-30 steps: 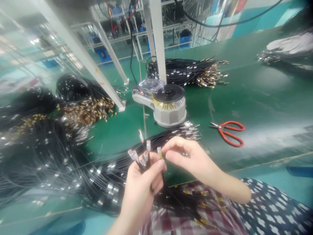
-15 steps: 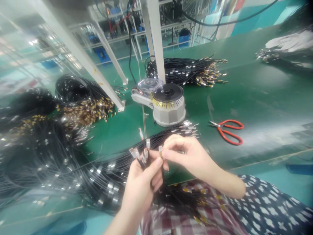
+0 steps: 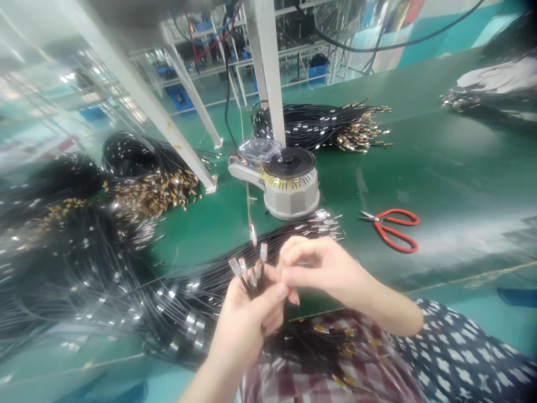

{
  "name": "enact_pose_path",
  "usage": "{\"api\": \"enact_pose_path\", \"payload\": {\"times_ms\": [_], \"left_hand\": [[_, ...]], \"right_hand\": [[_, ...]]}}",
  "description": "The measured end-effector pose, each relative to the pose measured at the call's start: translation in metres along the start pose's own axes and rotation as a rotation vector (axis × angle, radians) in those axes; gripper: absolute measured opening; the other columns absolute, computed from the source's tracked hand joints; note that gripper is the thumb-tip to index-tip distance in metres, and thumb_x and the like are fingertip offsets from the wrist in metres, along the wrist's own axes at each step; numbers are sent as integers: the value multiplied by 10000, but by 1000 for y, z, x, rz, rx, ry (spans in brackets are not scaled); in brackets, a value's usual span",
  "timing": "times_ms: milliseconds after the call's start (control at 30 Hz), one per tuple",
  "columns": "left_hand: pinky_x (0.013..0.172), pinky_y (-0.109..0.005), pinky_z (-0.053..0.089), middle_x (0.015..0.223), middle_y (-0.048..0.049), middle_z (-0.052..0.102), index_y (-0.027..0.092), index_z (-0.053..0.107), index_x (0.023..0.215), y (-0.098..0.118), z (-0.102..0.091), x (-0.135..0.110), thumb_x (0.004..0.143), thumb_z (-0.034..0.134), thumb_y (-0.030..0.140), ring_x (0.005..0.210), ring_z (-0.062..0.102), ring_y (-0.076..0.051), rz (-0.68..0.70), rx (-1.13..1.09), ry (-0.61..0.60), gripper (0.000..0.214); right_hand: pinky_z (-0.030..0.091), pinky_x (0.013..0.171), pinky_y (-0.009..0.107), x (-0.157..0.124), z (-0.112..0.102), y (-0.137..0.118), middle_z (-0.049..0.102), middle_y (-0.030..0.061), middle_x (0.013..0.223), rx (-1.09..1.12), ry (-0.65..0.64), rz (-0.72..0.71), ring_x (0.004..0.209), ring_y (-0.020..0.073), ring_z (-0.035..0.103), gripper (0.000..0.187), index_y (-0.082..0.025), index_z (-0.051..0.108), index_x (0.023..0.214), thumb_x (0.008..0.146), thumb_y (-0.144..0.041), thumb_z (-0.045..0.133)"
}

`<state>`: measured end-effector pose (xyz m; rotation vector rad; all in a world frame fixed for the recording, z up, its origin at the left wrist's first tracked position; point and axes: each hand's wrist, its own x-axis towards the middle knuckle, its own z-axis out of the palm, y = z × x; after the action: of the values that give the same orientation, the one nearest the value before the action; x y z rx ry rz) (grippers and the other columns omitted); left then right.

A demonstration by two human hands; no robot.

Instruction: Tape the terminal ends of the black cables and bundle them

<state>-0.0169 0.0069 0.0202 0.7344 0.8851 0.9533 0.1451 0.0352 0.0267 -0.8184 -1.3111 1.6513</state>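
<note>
My left hand (image 3: 254, 316) is closed around several black cables, whose silver metal connectors (image 3: 244, 268) fan out above the fingers. My right hand (image 3: 321, 263) meets it at the fingertips, with thumb and forefinger pinched on a cable end. That connector is mostly hidden behind the fingers, and a speck of yellow shows there. Below the hands, more black cables (image 3: 310, 341) with yellowish ends lie across my lap on a checked apron (image 3: 361, 369). Just beyond the hands, a bundle of cables with silver connectors (image 3: 323, 221) rests on the green table (image 3: 440, 184).
A round grey tape dispenser (image 3: 291, 193) with a black disc stands past the hands. Red-handled scissors (image 3: 394, 229) lie to the right. Heaps of black cables (image 3: 155, 190) cover the left, and another bundle (image 3: 319, 126) lies behind the dispenser. White posts (image 3: 272, 78) rise from the table.
The connector between my fingertips was visible before; my right fingers now cover it. Both hands have shifted slightly to the right in view, with the left still holding its cables.
</note>
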Motion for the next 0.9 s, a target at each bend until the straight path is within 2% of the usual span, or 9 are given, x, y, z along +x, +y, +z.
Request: {"api": "enact_pose_path", "payload": {"times_ms": [200,300,400,500,567,667,767,833,900], "left_hand": [[354,-133,222,687,-38,675,143,639,793,0,-2,2,748,788,282,382,300,1,-41,-61,-64,209],[353,-141,248,754,-38,656,141,662,847,-1,1,3,802,735,353,396,338,-5,8,-47,-44,229],[338,-152,280,724,-37,640,139,654,821,-5,4,3,844,681,369,398,378,-28,19,-51,-14,233],[305,-176,324,684,-36,639,131,662,797,-8,6,3,830,689,374,371,408,-50,29,-44,14,247],[351,-218,427,689,-41,655,121,692,822,-7,7,3,802,719,371,392,481,-77,49,-35,76,253],[539,-259,534,717,-55,675,110,729,849,-1,6,1,760,767,353,571,619,-137,136,-28,258,262],[417,-167,381,563,15,557,120,716,807,3,6,-2,777,756,354,450,469,-58,162,-2,284,240],[358,-143,235,549,52,505,138,701,843,3,7,-3,753,780,349,379,304,-7,83,28,214,243],[350,-145,190,582,42,539,143,680,840,0,8,-3,699,824,334,367,258,8,-12,74,132,278]], "right_hand": [[530,728,299,4,-18,2,589,26,928,-8,-123,-49,710,115,635,199,-173,733,800,863,-350,671],[507,794,303,7,-21,0,625,47,947,-98,-43,-72,865,154,623,235,-174,727,888,898,-382,618],[504,750,299,11,-15,-4,649,35,864,-132,36,-73,809,156,618,200,-174,690,876,860,-371,659],[497,672,283,13,-5,-7,609,8,766,-151,59,-74,650,122,589,202,-167,634,720,834,-326,685],[486,656,273,13,-4,-8,592,7,786,-171,71,-79,621,105,570,236,-162,607,656,844,-290,670],[471,738,269,11,-11,-12,602,19,857,-255,95,-104,759,126,585,166,-163,636,700,852,-228,654],[441,855,267,6,-19,-21,611,18,912,-396,53,-112,872,134,591,127,-167,653,717,837,-197,681],[432,882,261,2,-20,-27,612,13,944,-475,-13,-110,895,131,603,129,-170,663,716,838,-203,692],[436,879,257,-1,-17,-31,619,9,949,-529,-52,-121,910,132,612,145,-174,659,705,842,-207,692]]}}
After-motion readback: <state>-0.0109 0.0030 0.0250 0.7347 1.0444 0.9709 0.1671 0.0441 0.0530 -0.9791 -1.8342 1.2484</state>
